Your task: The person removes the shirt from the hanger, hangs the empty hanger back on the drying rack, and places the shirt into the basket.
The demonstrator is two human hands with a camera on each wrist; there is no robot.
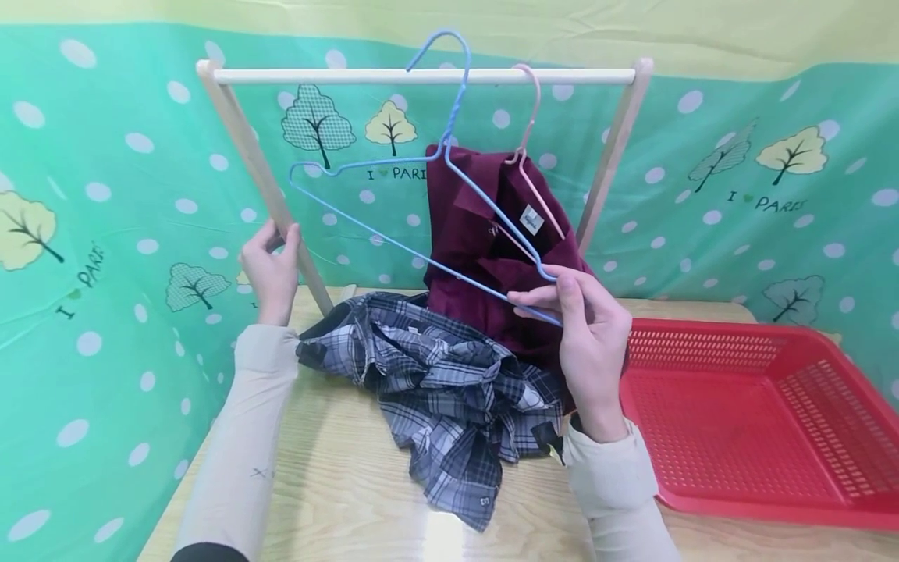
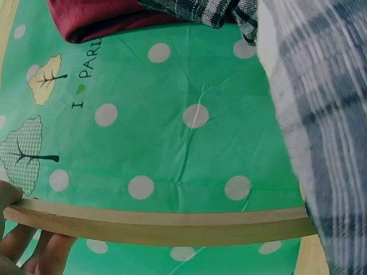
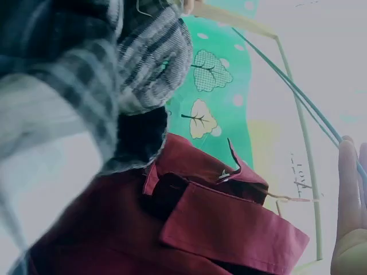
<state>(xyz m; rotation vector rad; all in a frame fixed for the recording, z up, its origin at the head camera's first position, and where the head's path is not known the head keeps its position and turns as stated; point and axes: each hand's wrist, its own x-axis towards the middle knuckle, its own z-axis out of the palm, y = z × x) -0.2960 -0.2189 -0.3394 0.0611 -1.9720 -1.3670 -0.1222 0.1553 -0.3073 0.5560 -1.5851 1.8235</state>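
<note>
My left hand (image 1: 270, 265) grips the left wooden post (image 1: 246, 148) of a clothes rack, thumb and fingers on either side. In my right hand (image 1: 590, 336) is the right end of a bare blue clothes hanger (image 1: 396, 240), pinched between thumb and fingers. The hanger's hook overlaps the rack's white bar (image 1: 302, 76); whether it rests over the bar I cannot tell. A maroon shirt (image 1: 456, 226) hangs behind on a pink hanger (image 1: 535, 101). Between my forearms a plaid shirt (image 1: 442, 406) lies bunched; it also looms close in the left wrist view.
A red plastic basket (image 1: 730, 437) stands on the wooden table (image 1: 330, 484), right of my right forearm. The rack's right post (image 1: 612, 156) rises behind the maroon shirt. A green dotted cloth (image 1: 98, 343) printed with trees surrounds the table's back and left.
</note>
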